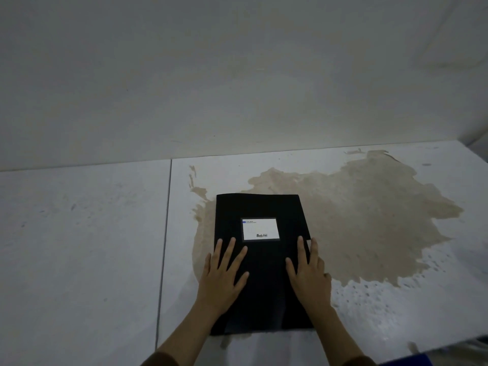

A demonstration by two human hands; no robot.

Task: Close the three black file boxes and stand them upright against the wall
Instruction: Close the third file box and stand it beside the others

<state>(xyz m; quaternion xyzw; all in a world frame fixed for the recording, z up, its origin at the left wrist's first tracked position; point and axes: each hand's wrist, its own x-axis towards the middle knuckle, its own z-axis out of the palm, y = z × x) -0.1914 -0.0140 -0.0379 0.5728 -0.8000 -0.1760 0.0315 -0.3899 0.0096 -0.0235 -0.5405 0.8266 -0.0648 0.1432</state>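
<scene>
Black file box (pixel 264 265) lies flat, seemingly closed, white label up, short of the wall

Matt black file box (pixel 264 273) with paper label (pixel 260 229); stained, rough white table (pixel 79 247).

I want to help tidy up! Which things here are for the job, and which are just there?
For the job:
- black file box, lying flat, lid down
- left hand and right hand, both flat on it
- wall, where it should stand

Just there:
- white label on the box
- brown stain on the table
</scene>
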